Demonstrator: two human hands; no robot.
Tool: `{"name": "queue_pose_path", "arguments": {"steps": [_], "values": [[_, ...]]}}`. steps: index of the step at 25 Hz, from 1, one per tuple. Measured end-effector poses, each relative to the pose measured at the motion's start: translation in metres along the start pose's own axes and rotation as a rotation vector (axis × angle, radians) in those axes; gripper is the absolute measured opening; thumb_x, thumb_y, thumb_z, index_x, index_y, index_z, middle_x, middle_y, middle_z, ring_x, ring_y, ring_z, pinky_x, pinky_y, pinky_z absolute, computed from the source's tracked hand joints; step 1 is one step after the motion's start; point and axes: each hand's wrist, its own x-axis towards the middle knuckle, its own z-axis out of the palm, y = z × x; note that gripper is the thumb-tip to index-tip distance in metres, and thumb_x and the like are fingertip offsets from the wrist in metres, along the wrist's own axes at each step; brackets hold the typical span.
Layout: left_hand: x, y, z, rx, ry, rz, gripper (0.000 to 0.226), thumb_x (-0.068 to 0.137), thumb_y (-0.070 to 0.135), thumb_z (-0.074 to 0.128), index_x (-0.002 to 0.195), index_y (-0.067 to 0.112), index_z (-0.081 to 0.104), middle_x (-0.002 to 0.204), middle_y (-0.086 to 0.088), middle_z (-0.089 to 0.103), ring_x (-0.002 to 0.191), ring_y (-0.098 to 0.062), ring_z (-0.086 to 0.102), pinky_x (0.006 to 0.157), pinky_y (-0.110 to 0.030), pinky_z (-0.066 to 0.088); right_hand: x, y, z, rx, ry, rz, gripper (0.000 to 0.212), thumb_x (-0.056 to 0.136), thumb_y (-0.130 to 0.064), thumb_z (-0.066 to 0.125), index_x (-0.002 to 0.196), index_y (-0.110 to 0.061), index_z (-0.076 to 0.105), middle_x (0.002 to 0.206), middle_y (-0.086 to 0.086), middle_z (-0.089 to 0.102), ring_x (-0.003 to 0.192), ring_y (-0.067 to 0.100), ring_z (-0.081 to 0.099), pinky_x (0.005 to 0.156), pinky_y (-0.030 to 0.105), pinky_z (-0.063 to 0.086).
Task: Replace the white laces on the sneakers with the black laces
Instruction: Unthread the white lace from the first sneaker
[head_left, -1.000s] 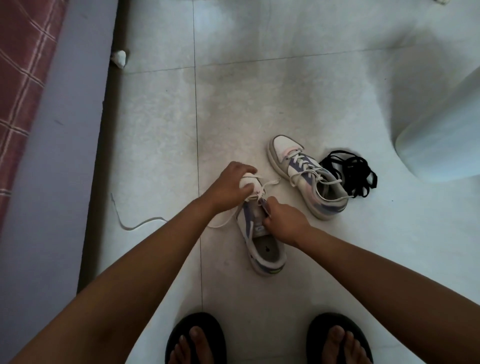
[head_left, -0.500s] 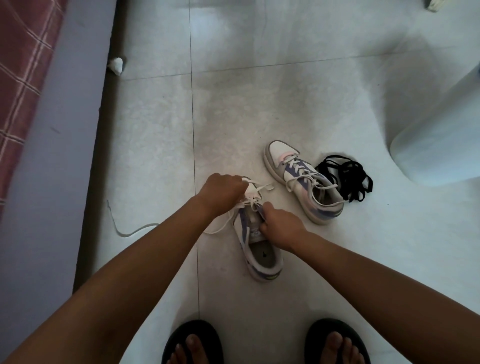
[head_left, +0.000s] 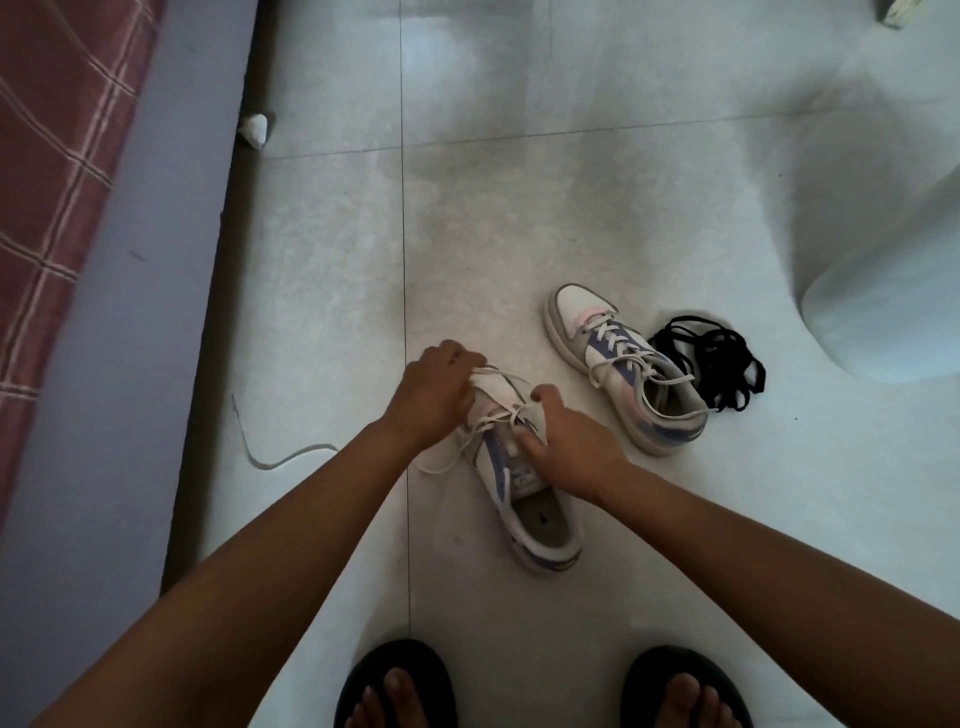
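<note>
Near white-and-purple low-top sneaker (head_left: 524, 493) on pale floor tiles, toe away, flat white lace (head_left: 498, 410) half loosened. Left hand (head_left: 431, 395) curled over toe, pinching lace. Right hand (head_left: 571, 452) steadying tongue, thumb spread; previously pinched tight. Black lace bundle (head_left: 711, 364) waiting beside second, fully laced sneaker (head_left: 623, 374).
</note>
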Motion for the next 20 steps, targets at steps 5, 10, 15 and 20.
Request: {"name": "queue_pose_path", "arguments": {"steps": [5,10,15,20], "values": [[0.009,0.019,0.007,0.238,-0.168,0.207,0.029,0.095,0.028,0.052,0.119,0.015,0.062,0.122,-0.005,0.054,0.112,-0.023,0.045,0.081,-0.029,0.031,0.027,-0.011,-0.010,0.375,-0.054,0.263,0.038,0.089,-0.037,0.057,0.062,-0.010,0.051,0.062,0.007,0.051,0.058,0.021,0.048,0.054,0.029,0.034],[0.014,0.023,0.008,0.192,-0.167,0.163,0.023,0.092,0.027,0.056,0.110,0.015,0.063,0.115,-0.006,0.054,0.104,-0.023,0.047,0.074,-0.027,0.029,0.036,-0.017,-0.006,0.832,-0.057,0.530,0.028,0.084,-0.003,0.056,0.058,-0.012,0.047,0.059,0.004,0.044,0.050,0.013,0.037,0.045,0.024,0.030],[0.013,0.029,0.010,0.076,-0.179,0.133,0.018,0.088,0.023,0.061,0.100,0.011,0.067,0.108,-0.006,0.056,0.098,-0.022,0.048,0.070,-0.026,0.032,0.038,-0.016,-0.003,0.879,0.074,0.564,0.020,0.079,0.002,0.062,0.090,-0.013,0.054,0.091,0.011,0.059,0.082,0.023,0.059,0.069,0.036,0.052],[0.011,0.030,0.009,0.016,-0.181,0.098,0.018,0.088,0.019,0.060,0.098,0.007,0.068,0.108,-0.009,0.057,0.098,-0.024,0.048,0.073,-0.035,0.043,0.037,-0.033,-0.033,1.395,0.120,0.473,0.022,0.089,0.005,0.042,0.081,-0.015,0.047,0.070,0.005,0.048,0.059,0.017,0.052,0.060,0.031,0.047]]}}
